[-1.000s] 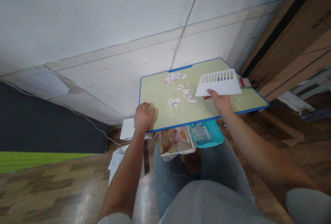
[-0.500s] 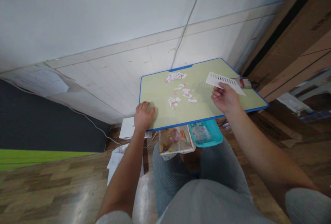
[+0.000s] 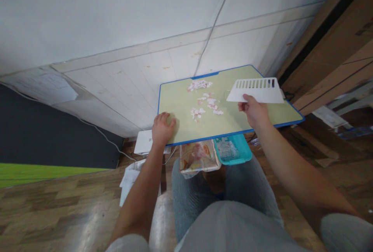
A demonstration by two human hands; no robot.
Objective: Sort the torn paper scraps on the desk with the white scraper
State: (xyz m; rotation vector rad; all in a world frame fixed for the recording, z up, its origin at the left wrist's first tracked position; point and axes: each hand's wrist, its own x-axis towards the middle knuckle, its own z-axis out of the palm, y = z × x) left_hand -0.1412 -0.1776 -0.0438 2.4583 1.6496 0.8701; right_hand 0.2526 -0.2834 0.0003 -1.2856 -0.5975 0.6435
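Observation:
My right hand [image 3: 253,110] grips a flat white piece with a row of slots [image 3: 253,93] by its lower edge, thumb on its face. It is held over the right part of a low table [image 3: 180,104] with a pale green top and blue rim. My left hand [image 3: 163,128] rests at the table's left front corner, fingers apart and nothing held. Between the hands lie small white and pinkish scraps: a far heap [image 3: 200,84], a loose middle group [image 3: 212,103] and a near group [image 3: 197,113].
Below the table's front edge, over my legs, are a teal plastic bin [image 3: 237,153] with pale bits inside and a lined, patterned tray [image 3: 201,159]. A white wall [image 3: 140,77] stands behind. Large brown boxes [image 3: 329,58] rise at the right.
My right hand has turned the slotted piece from a slant to nearly level, its slotted edge pointing away from me. The left hand and the scraps stay put.

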